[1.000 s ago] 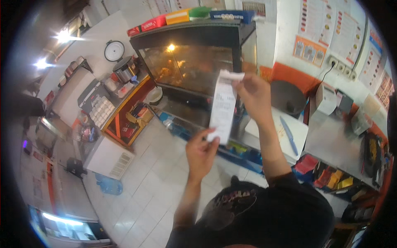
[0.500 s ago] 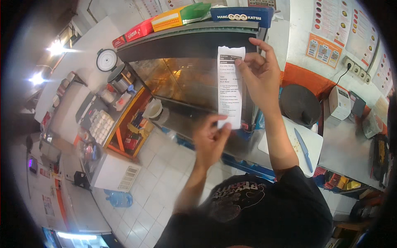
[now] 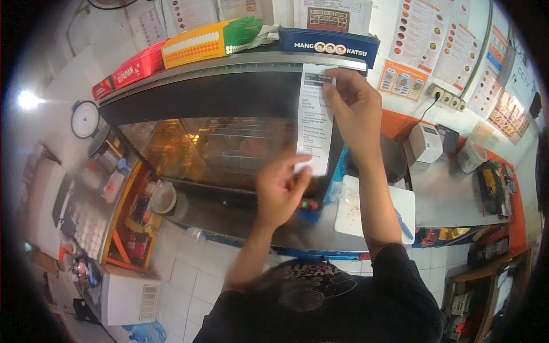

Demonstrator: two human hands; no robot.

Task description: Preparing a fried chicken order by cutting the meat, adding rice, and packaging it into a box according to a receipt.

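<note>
Paper slip (image 3: 316, 117), top pinched by right hand (image 3: 355, 108) fingers, bottom by left hand (image 3: 279, 191)

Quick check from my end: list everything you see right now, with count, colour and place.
receipt slip: 1, white, held up against the warmer's front
glass food warmer: 1, dark frame, centre
flat boxes: 3, red, yellow-green, blue, on the warmer's top
cutting board: 1, white, counter right of the warmer
small printer: 1, white, right counter
round dial: 1, white, left of the warmer
wall posters: several, upper right
left hand: pinches the slip's bottom
right hand: pinches the slip's top
</note>
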